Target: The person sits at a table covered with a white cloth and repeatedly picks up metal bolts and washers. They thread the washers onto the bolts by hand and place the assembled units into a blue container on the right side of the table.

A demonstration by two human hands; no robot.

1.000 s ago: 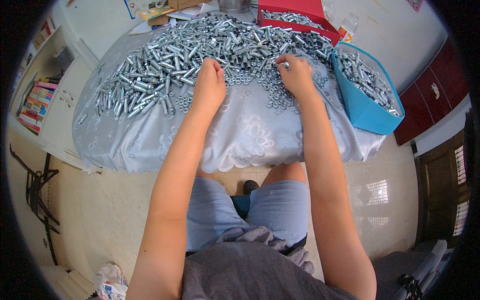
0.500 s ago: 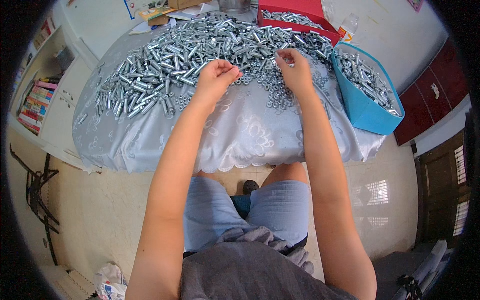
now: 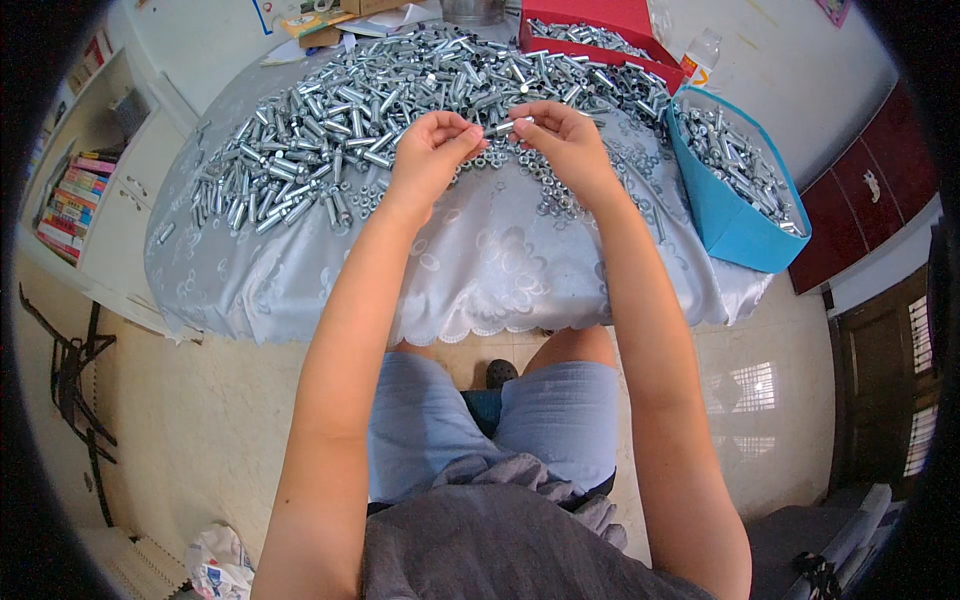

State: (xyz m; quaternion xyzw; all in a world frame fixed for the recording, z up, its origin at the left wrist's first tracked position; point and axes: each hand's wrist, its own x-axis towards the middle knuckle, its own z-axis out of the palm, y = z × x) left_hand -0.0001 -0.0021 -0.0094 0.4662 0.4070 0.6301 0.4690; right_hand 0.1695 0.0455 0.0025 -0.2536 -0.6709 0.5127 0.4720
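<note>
My left hand (image 3: 432,158) is closed in a pinch above the near edge of the heap; what its fingertips hold is too small to make out. Facing it, my right hand (image 3: 568,148) pinches a short silvery sleeve bolt (image 3: 503,128), which points toward the left fingertips. Behind both hands spreads a large heap of sleeve bolts (image 3: 350,120). Loose nuts and washers (image 3: 556,192) lie on the cloth beneath and in front of the right hand, with several more nuts below the gap between the hands.
A patterned silver-grey tablecloth (image 3: 480,260) covers the table. At the right edge stands a blue box (image 3: 750,230) filled with bolts. Farther back are a red box (image 3: 655,65) holding more bolts, a clear plastic bottle (image 3: 702,55) and a metal pot (image 3: 470,10).
My right hand has moved left, bringing its fingertips close to the left hand's. The sleeve bolt now shows between the two hands. My left hand has hardly moved.
</note>
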